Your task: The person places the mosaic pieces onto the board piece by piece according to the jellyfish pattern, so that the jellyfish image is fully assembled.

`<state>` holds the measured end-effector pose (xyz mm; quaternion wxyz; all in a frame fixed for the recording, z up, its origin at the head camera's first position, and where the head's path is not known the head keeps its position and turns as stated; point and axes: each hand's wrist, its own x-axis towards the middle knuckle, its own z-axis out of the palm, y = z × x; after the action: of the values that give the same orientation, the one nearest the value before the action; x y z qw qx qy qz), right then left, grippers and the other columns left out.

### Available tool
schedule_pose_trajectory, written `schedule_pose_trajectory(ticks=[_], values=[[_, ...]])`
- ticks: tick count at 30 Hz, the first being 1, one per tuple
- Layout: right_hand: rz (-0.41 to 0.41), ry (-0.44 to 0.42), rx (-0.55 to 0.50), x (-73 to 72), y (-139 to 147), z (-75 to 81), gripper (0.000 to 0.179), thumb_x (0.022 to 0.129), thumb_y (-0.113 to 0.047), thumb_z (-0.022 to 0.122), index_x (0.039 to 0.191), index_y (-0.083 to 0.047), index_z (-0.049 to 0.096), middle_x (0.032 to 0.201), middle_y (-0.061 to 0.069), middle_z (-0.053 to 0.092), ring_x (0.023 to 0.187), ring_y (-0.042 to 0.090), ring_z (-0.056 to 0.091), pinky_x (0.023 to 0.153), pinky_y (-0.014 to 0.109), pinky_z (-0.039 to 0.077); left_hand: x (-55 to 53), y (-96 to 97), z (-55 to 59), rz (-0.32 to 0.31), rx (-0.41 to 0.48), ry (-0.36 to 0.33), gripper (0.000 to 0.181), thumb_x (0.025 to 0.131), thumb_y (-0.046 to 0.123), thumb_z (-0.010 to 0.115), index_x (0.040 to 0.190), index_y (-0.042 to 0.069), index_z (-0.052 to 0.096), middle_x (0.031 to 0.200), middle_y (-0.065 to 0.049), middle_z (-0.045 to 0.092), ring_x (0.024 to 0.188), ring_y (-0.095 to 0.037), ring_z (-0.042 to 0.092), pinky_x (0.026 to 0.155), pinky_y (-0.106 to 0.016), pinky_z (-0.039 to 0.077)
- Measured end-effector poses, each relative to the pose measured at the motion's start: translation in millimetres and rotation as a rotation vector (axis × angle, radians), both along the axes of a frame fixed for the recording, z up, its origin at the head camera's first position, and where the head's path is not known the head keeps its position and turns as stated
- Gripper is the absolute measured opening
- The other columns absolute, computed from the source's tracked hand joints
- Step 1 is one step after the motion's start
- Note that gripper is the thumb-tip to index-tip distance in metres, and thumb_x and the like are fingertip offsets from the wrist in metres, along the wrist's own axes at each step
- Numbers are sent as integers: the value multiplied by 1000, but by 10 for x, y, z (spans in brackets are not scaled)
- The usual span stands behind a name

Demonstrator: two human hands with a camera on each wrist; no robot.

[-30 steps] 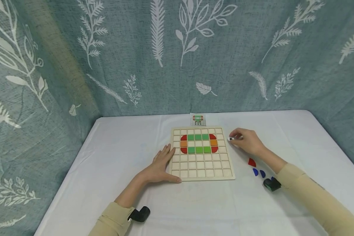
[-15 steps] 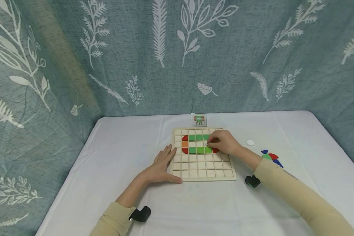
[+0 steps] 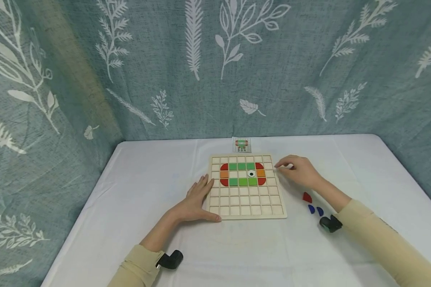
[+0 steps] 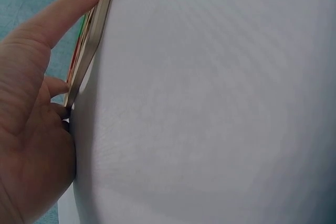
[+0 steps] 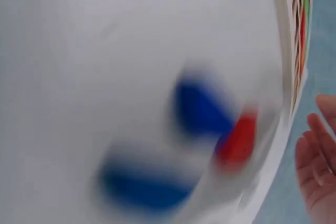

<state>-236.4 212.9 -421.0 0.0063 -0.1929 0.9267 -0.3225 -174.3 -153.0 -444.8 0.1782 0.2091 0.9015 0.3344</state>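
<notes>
My left hand [image 3: 195, 205] rests at the lower left corner of a pale wooden grid board [image 3: 249, 201], fingers spread along its left edge and thumb on the front edge. Red, orange and green tiles form a ring on the board. Inside the ring, at its right end, lies a white disc with a black dot [image 3: 251, 173]. My right hand [image 3: 299, 172] hovers just right of the board, fingers loosely bent, with no piece visible between the fingertips. In the right wrist view, the right fingers [image 5: 315, 156] show only at the right edge.
Near my right forearm lie a red quarter-round piece [image 3: 307, 197] and small blue pieces [image 3: 320, 211], blurred in the right wrist view. A small picture card [image 3: 242, 145] sits behind the board. The white-covered table [image 3: 237, 255] meets a leaf-patterned curtain [image 3: 208, 103].
My right hand has carried a white disc from beside the board into the ring, let go, and moved back right. The second white disc is now out of sight. The left hand stays put.
</notes>
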Motion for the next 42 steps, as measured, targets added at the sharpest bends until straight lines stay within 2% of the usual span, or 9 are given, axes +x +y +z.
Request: schedule_pose_trajectory(ticks=[5,9,16,20,24,27,31,34,42], values=[[-53,-50,97,112,434,-11,25,90,-11,69,113,-2,69,117,21,61,104,37,57,83,51,52,3,-4,6,-4,0,7,121,70,47,85,157,5,11,162,-15,-5,148,-25,-10,119,-44,-5],[-87,-103,90,152,594,-60,27,90,-14,70,113,0,67,114,22,60,102,37,57,84,51,51,12,1,14,-3,6,9,121,70,47,85,156,5,12,162,-15,-5,149,-25,-9,119,-45,-5],[-99,-39,58,110,571,-120,16,93,-13,68,104,-3,69,99,14,67,94,32,63,82,48,54,7,6,6,-12,11,20,121,70,47,85,156,4,12,162,-15,-4,149,-26,-9,119,-45,-4],[-112,-33,45,90,504,-113,21,97,-17,63,109,-2,69,98,13,70,90,29,66,74,41,56,-4,-2,-8,-11,4,20,121,70,48,85,156,4,12,162,-14,-5,149,-25,-9,119,-44,-4],[-155,-30,29,73,480,-112,23,99,-18,60,109,-1,70,93,12,70,81,25,65,65,32,52,-5,-8,-14,-9,-1,20,122,70,47,85,157,5,11,162,-14,-5,149,-25,-9,119,-44,-4],[-165,-22,45,74,493,-118,21,98,-15,60,107,0,70,94,13,70,83,27,64,67,35,53,-1,-8,-10,-13,-10,17,123,70,49,85,157,6,9,162,-13,-6,148,-23,-10,119,-43,-5],[-146,-22,74,87,502,-128,21,95,-16,64,108,0,69,98,15,69,90,30,64,73,42,55,7,-10,-7,-16,-15,18,123,70,49,85,157,7,9,162,-12,-7,148,-22,-11,119,-42,-5],[-124,-26,84,106,474,-127,23,92,-18,68,107,-1,69,96,13,67,88,28,62,73,42,54,12,-17,-8,-13,-10,15,123,70,48,85,157,7,9,162,-12,-7,148,-23,-11,119,-43,-5],[10,-1,63,120,367,-139,23,89,-8,71,110,-2,68,103,11,66,93,27,62,80,44,54,-1,-14,-23,-11,-17,20,123,70,50,84,157,8,9,162,-11,-7,148,-21,-11,119,-41,-5]])
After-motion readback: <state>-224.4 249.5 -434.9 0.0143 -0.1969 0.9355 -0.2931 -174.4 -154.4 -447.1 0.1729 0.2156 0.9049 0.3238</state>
